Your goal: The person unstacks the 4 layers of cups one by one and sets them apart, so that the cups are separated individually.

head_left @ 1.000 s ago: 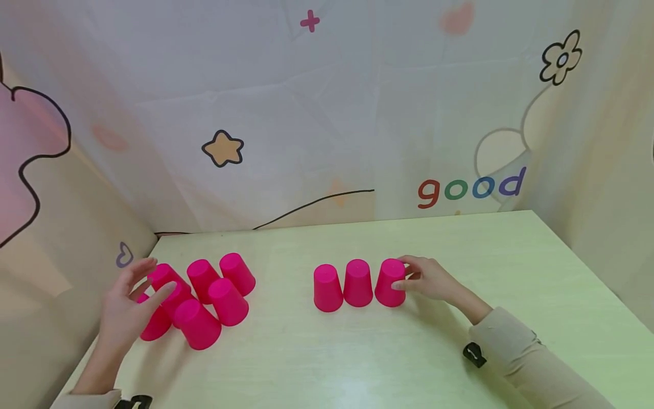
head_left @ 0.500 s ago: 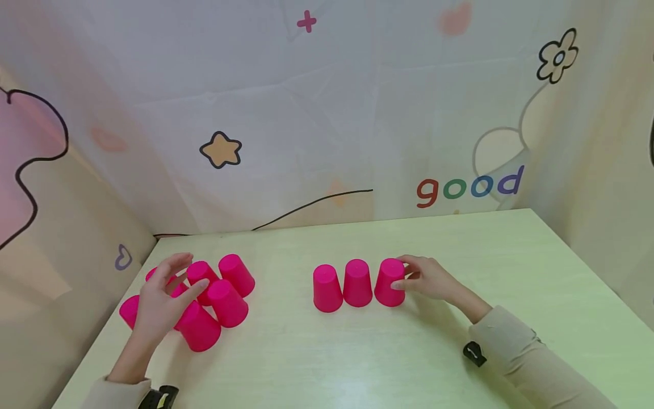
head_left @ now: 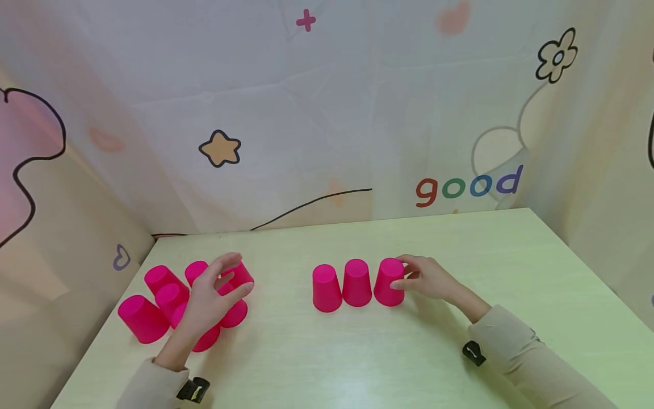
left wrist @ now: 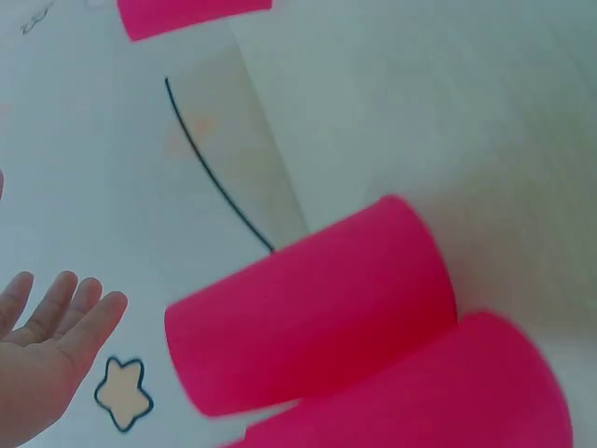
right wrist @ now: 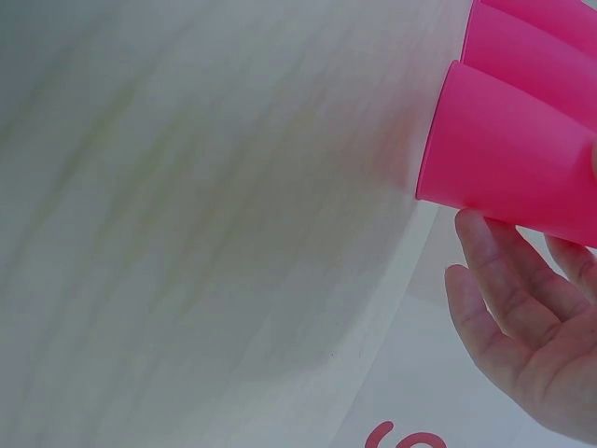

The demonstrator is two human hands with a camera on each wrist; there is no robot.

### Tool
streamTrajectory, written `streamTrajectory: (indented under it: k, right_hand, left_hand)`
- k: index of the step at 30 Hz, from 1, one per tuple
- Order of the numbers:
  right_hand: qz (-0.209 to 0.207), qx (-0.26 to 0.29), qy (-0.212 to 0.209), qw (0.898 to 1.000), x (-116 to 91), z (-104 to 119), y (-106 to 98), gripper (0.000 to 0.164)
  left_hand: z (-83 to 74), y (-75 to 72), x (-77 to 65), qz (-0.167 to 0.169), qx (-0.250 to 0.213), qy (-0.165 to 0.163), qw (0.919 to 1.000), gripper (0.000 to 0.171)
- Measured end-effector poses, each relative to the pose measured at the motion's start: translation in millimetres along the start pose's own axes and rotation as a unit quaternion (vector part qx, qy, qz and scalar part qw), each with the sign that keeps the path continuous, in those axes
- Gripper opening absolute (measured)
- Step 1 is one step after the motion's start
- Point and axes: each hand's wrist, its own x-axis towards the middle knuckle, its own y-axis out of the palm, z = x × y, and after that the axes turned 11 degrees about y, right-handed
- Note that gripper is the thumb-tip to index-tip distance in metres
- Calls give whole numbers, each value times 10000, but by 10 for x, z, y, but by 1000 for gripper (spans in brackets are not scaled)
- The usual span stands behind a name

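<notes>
Several pink plastic cups stand upside down on the pale table. My right hand (head_left: 426, 278) holds the rightmost cup (head_left: 386, 296) of a row of three, thumb on its near side and fingers behind. Beside it stand the middle cup (head_left: 356, 284) and the left cup (head_left: 327, 289). At the left, my left hand (head_left: 206, 301) hovers over a loose cluster, fingers spread and holding nothing. Its fingertips overlap the back right cup (head_left: 245, 277); the hand partly hides others. In the left wrist view, a cup (left wrist: 312, 313) lies apart from the left hand (left wrist: 47, 364).
Farther left in the cluster are a front cup (head_left: 143, 320) and a back cup (head_left: 162, 278). A printed curtain (head_left: 306, 130) rises behind the table (head_left: 317, 363) and along its sides.
My left hand has moved right across the cluster, from its left side to its right side, uncovering the left cups. The right hand and the row of three stay in place.
</notes>
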Motion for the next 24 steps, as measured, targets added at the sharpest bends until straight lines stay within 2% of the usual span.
streamTrajectory:
  k: [5, 11, 19, 24]
  right_hand:
    - [14, 13, -6, 10000, -3, 4, -2, 52]
    - [27, 44, -22, 10000, -11, 25, -5, 52]
    - [12, 75, 69, 9999, -10, 5, 3, 52]
    - [-14, 46, 45, 10000, -5, -10, 6, 50]
  left_hand:
    - [-1, 235, 38, 261, -36, 85, 9996, 61]
    - [75, 464, 61, 592, -253, 165, 9978, 59]
    - [123, 670, 81, 1026, -349, 76, 9941, 60]
    - [145, 767, 113, 1145, -265, 85, 9930, 62]
